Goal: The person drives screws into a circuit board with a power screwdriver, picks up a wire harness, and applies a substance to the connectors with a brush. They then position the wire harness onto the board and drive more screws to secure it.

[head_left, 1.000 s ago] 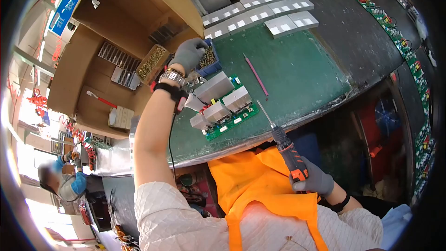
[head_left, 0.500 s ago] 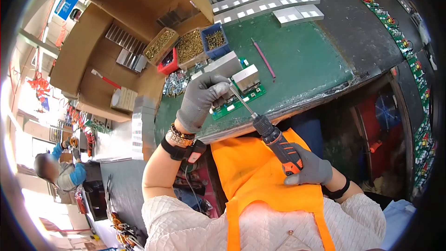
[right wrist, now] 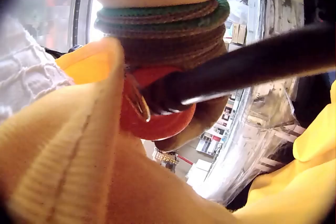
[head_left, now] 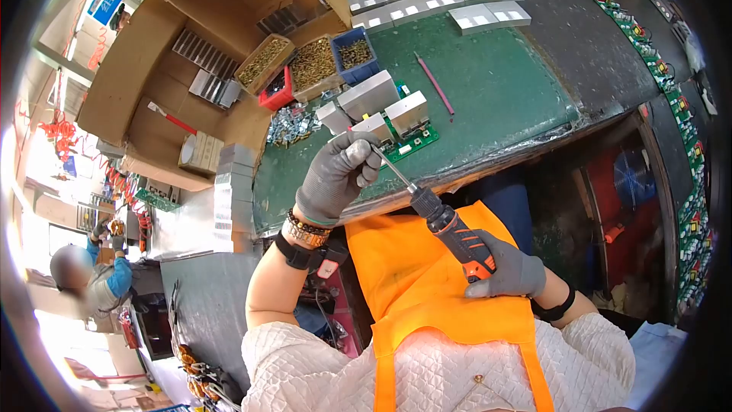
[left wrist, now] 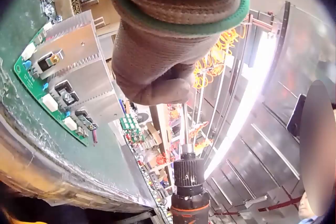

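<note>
In the head view my gloved left hand (head_left: 338, 177) is raised over the bench's near edge, thumb and fingers pinched together at the tip of a screwdriver bit (head_left: 393, 166). The fingertips hide the small screw between them. My gloved right hand (head_left: 512, 269) grips a black-and-orange electric screwdriver (head_left: 456, 238) low before the apron, its bit aimed up and left at the pinch. In the left wrist view the screwdriver's chuck (left wrist: 188, 175) lies below the left glove (left wrist: 152, 66). Beyond the left hand stands a green circuit board (head_left: 421, 140) with silver heat sinks (head_left: 367, 96).
Bins of brass-coloured screws, one of them blue (head_left: 355, 75), stand behind the board, near a red bin (head_left: 276, 99) and loose metal parts (head_left: 293, 124). A pink stick (head_left: 435, 85) lies to the right. Silver blocks (head_left: 488, 18) line the back. Another person (head_left: 95, 278) works far left.
My left hand has come from the blue screw bin back to the screwdriver's tip. The right hand has swung the screwdriver slightly up and left, still gripping it.
</note>
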### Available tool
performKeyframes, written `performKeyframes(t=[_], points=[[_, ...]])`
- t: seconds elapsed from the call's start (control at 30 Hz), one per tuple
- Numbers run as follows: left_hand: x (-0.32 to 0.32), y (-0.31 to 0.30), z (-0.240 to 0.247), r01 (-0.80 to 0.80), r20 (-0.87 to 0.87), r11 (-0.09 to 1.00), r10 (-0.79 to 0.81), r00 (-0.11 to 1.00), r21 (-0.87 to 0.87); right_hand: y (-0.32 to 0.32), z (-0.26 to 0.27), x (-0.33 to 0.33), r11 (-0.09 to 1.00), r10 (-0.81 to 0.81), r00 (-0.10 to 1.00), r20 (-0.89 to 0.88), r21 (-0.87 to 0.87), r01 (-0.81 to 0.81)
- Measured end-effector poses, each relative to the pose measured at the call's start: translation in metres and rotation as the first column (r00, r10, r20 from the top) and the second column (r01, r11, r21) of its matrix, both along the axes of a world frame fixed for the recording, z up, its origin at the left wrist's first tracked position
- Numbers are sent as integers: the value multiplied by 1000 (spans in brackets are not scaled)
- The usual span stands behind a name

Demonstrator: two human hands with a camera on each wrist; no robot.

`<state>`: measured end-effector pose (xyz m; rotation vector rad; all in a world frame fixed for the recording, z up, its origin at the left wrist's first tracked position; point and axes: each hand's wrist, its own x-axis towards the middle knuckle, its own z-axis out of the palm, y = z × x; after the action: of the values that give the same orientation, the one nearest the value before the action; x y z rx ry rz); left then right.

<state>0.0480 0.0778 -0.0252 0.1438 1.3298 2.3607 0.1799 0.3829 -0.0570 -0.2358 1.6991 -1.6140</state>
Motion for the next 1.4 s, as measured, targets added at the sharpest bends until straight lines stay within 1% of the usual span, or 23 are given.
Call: performKeyframes(t=[0.13,0.23,0.3,0.33,0.37,0.57,0.6,0.63,0.67,0.7,0.73,0.77,0.8,0.83,0.87,0.9,0.93,0.97,1.03,1.1,1.27,1.33,1.4], points=[[1,-1,0,15,-3,999,-15,1000,-34,0,9,1,999,4,1000,-10,32,-4],[0,-1,2,106,47,991,-103,994,-79,4,4,2,999,23,1000,-15,49,-22],[5,-1,11,25,-54,958,-43,998,-286,8,1,2,998,39,999,-16,45,-39],[5,-3,11,35,-83,943,-66,994,-331,9,0,3,998,52,999,10,44,-53],[5,-2,8,42,-79,943,-72,994,-329,9,-1,3,997,67,997,37,42,-69],[0,10,-4,-2,-41,957,-10,999,-289,12,-9,3,996,42,998,40,77,-45],[-2,14,1,11,-89,914,-52,995,-406,12,-11,3,996,37,998,41,75,-40],[-3,18,6,17,-131,856,-99,986,-516,13,-13,5,998,-8,999,33,57,7],[-4,22,8,-59,-220,791,-97,971,-609,15,-15,6,998,-53,998,27,41,52],[-6,26,8,-56,-215,791,-97,972,-610,16,-20,7,998,-53,998,32,41,52],[-11,30,8,-331,-491,575,-145,859,-748,17,-25,6,994,-89,995,42,65,87],[-18,33,9,-613,-691,323,-271,670,-721,18,-28,4,989,-123,991,48,90,118],[-32,30,3,-772,-761,252,-502,411,-583,17,-30,3,990,-117,992,46,91,112],[-38,32,-3,-776,-763,248,-498,412,-581,16,-31,1,984,-160,979,130,98,148],[-41,40,-10,-782,-680,129,-593,432,-609,16,-33,0,977,-203,955,215,109,183],[-43,48,-17,-783,-583,8,-672,456,-622,15,-36,-1,977,-200,956,215,112,179],[-46,54,-25,-747,-510,-93,-675,533,-658,13,-40,-1,975,-214,953,215,102,196],[-48,59,-25,-742,-508,-93,-672,539,-664,13,-43,-2,973,-229,949,217,92,213],[-50,66,-22,-732,-422,-256,-678,602,-631,12,-42,-3,972,-235,938,256,66,225],[-53,65,-25,-744,-434,-250,-680,591,-620,12,-44,-5,970,-240,927,289,38,239],[-58,63,-33,-776,-462,-246,-686,563,-580,11,-49,-12,968,-239,930,279,-8,251],[-57,64,-30,-779,-474,-228,-684,555,-584,10,-50,-14,971,-230,930,288,5,238],[-58,65,-32,-777,-466,-248,-681,565,-579,11,-50,-15,973,-225,927,299,17,230]])
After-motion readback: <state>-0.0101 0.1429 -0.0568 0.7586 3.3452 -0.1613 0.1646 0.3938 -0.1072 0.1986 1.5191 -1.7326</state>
